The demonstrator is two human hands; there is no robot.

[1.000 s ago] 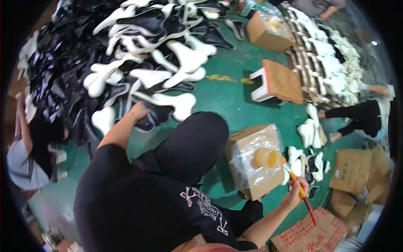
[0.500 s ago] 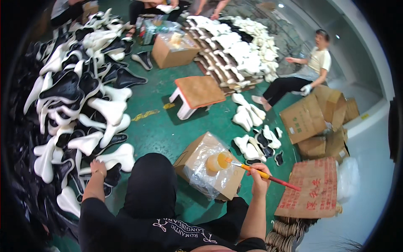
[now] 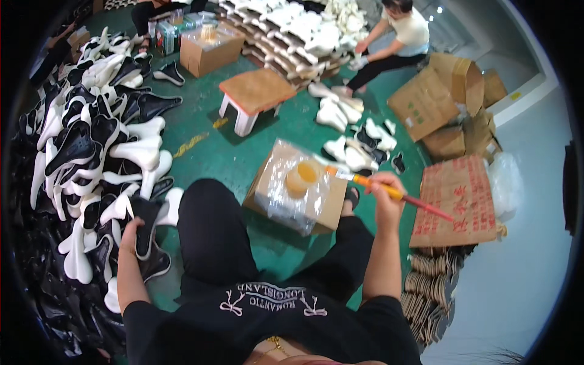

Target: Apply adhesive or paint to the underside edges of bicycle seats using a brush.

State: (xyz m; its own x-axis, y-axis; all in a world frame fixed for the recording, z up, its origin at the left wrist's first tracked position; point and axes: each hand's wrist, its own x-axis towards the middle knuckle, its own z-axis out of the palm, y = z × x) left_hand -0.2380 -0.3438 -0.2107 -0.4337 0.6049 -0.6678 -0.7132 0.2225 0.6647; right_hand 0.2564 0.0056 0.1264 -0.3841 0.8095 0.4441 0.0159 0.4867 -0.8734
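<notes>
The green floor [image 3: 201, 155] is the biggest thing here, and a person sits on it in black clothes. On the person's left lies a big pile of black and white saddle-shaped pieces [image 3: 91, 158]. It runs from the top of the view down past the person's knee.

In front of the knees sits a cardboard box [image 3: 277, 201] with clear plastic over its top. A small round tub of yellow stuff [image 3: 302, 177] stands on the box.

Further off stands a little stool [image 3: 255, 94] with a brown top and white legs. Behind it is another cardboard box [image 3: 210, 52], and rows of white pieces [image 3: 292, 36] are stacked near it. A second person [image 3: 395, 42] sits by those rows. More cardboard boxes [image 3: 435, 100] lie on the right. A flat piece of cardboard with red print [image 3: 456, 204] lies on the floor just beside the right arm.

The left hand [image 3: 129, 234] reaches into the pile. Its fingers are closed on a black saddle piece [image 3: 146, 234] at the edge of the pile.

The right hand [image 3: 384, 196] is closed tight around a brush [image 3: 389, 191] with an orange and red handle. The brush is held in the air over the box, and its tip points toward the tub.
</notes>
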